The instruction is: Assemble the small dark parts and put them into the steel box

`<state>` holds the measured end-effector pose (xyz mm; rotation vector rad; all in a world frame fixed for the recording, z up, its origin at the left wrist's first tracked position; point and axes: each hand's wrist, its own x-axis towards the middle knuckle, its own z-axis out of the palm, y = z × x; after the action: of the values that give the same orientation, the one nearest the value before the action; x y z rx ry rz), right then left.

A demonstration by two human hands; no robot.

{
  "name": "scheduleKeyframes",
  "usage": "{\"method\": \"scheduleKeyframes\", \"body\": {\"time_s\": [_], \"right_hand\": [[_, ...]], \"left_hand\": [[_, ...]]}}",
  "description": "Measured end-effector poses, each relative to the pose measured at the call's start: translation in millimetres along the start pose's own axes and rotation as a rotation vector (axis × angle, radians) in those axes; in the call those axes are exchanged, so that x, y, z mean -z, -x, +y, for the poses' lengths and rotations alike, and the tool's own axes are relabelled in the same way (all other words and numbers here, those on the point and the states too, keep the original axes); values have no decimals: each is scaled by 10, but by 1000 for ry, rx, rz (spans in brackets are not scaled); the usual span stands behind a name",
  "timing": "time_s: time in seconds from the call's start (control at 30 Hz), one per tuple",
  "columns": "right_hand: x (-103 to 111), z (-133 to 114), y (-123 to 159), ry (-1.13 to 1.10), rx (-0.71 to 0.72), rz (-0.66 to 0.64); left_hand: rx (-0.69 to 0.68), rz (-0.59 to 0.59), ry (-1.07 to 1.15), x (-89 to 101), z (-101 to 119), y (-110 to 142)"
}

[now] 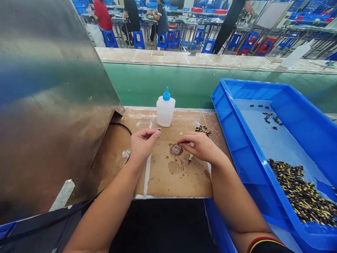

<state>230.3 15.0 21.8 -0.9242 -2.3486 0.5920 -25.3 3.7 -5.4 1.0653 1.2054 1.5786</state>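
Observation:
My left hand (144,142) is raised over the cardboard, its thumb and fingertips pinched on a small dark piece that is mostly hidden. My right hand (199,144) pinches a tiny part, too small to name, at the rim of a small clear round dish (176,149). A wet brown stain surrounds the dish on the cardboard sheet (163,182). Behind my right fingers lies a little pile of black and yellow parts (202,130). Below that hand a small tube-like thing (190,159) lies on the cardboard. A white squeeze bottle (165,110) with a blue nozzle stands upright beyond both hands.
On the right stands a big blue bin (247,154) with a heap of black and yellow parts (302,193). A metal housing (52,105) fills the left side, a black cable (122,124) beside it. Behind runs a green belt (137,80); people sit farther off.

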Motion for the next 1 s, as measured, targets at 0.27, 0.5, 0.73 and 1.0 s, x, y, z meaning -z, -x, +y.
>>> {"method": "scheduleKeyframes", "body": {"time_s": [0.27, 0.5, 0.73, 1.0], "right_hand": [[16, -4, 9, 26, -14, -2], [27, -49, 13, 45, -50, -7], [59, -66, 19, 63, -63, 12], [29, -60, 18, 56, -58, 31]], "left_hand": [[44, 12, 213, 38, -26, 67], [52, 7, 224, -3, -19, 113], [37, 23, 183, -19, 23, 126], [22, 7, 168, -19, 46, 145]]}}
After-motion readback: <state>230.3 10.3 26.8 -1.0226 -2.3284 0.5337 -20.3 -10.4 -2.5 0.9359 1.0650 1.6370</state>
